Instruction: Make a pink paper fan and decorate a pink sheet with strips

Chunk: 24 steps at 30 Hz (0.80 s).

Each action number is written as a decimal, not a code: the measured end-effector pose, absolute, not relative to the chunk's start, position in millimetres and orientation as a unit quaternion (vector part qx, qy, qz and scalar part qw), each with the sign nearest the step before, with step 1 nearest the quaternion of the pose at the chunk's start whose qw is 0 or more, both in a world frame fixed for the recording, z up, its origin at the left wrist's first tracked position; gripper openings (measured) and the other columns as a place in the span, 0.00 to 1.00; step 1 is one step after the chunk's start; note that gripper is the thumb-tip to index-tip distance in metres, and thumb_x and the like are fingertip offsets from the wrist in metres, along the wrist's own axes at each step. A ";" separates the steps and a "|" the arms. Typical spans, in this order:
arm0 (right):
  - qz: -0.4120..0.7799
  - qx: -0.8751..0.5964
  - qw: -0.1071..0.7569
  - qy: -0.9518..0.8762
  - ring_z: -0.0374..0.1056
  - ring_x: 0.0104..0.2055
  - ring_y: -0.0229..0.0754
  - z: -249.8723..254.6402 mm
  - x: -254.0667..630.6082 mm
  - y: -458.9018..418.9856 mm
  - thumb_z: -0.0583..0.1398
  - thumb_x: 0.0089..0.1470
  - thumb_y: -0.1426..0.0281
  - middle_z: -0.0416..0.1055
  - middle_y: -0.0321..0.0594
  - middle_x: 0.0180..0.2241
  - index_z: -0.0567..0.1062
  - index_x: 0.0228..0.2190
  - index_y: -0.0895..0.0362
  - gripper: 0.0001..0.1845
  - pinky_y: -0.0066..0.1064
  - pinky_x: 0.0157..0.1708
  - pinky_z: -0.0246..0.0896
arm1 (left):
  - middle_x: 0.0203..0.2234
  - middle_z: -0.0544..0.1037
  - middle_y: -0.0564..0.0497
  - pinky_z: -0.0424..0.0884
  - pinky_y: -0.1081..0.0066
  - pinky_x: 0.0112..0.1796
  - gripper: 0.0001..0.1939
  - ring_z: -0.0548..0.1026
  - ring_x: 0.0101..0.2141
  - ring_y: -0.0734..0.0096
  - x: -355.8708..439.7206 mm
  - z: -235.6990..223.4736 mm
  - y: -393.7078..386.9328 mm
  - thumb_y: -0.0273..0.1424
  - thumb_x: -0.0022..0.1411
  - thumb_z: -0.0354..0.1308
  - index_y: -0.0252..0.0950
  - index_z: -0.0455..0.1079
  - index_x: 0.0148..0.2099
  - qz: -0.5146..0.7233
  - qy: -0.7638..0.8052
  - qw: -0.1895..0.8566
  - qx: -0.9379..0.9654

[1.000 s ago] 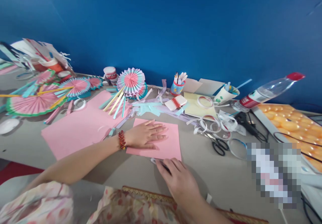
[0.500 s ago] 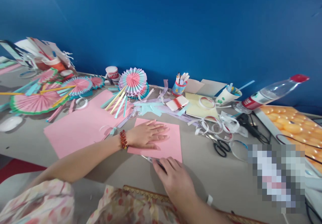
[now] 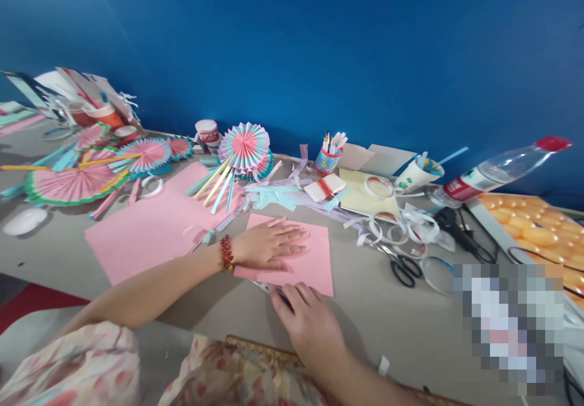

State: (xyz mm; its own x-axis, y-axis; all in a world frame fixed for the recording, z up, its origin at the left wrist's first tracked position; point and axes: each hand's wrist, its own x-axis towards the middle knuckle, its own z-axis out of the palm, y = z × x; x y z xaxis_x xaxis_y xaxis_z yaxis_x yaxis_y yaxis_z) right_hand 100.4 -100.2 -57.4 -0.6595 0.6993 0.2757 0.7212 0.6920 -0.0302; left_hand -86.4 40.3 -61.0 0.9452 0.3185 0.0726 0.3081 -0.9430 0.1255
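Observation:
My left hand [image 3: 271,245] lies flat with fingers stretched out on a small pink paper sheet [image 3: 314,260], pressing it to the grey table [image 3: 365,315]. A red bead bracelet [image 3: 226,252] circles that wrist. My right hand [image 3: 306,321] sits at the sheet's near edge, fingers curled on a thin grey tool [image 3: 264,286] whose tip pokes out to the left along the edge. What the tool is, I cannot make out.
A larger pink sheet [image 3: 150,229] lies to the left. Paper fans [image 3: 244,146] and sticks fill the back left. Black scissors [image 3: 404,267], tape rings [image 3: 387,229], a pen cup [image 3: 327,159], a plastic bottle [image 3: 497,168] and an orange tray [image 3: 542,223] crowd the right.
My right hand has slid leftward along the near edge of the small pink sheet with the tool. The left hand has stayed flat on the paper.

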 end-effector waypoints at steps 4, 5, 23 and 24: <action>-0.044 -0.385 0.130 -0.913 0.60 0.34 0.43 -56.0 97.0 -99.4 0.64 0.54 0.74 0.68 0.41 0.33 0.72 0.48 0.58 0.18 0.36 0.31 0.55 | 0.68 0.50 0.47 0.40 0.50 0.64 0.32 0.46 0.67 0.58 -86.1 -60.2 40.2 0.48 0.70 0.44 0.44 0.46 0.70 0.064 0.157 0.062 0.984; -0.044 -0.383 0.129 -0.914 0.60 0.34 0.43 -55.6 96.5 -99.1 0.63 0.55 0.74 0.68 0.41 0.33 0.72 0.48 0.58 0.18 0.36 0.31 0.55 | 0.68 0.50 0.46 0.41 0.50 0.64 0.32 0.46 0.67 0.58 -86.1 -60.1 40.2 0.48 0.70 0.44 0.44 0.46 0.70 0.068 0.155 0.063 0.983; -0.035 -0.371 0.139 -0.918 0.61 0.34 0.42 -60.2 80.0 -94.7 0.61 0.57 0.73 0.69 0.41 0.33 0.73 0.47 0.58 0.14 0.34 0.30 0.54 | 0.68 0.49 0.46 0.40 0.50 0.64 0.32 0.46 0.67 0.58 -87.0 -62.7 40.9 0.48 0.70 0.44 0.45 0.46 0.70 0.063 0.156 0.062 0.984; -0.035 -0.371 0.140 -0.917 0.61 0.34 0.42 -61.2 79.2 -94.7 0.61 0.57 0.73 0.69 0.41 0.33 0.73 0.47 0.58 0.14 0.34 0.30 0.54 | 0.68 0.49 0.46 0.40 0.50 0.64 0.32 0.46 0.67 0.57 -86.9 -62.4 40.9 0.48 0.70 0.44 0.45 0.46 0.70 0.065 0.156 0.062 0.984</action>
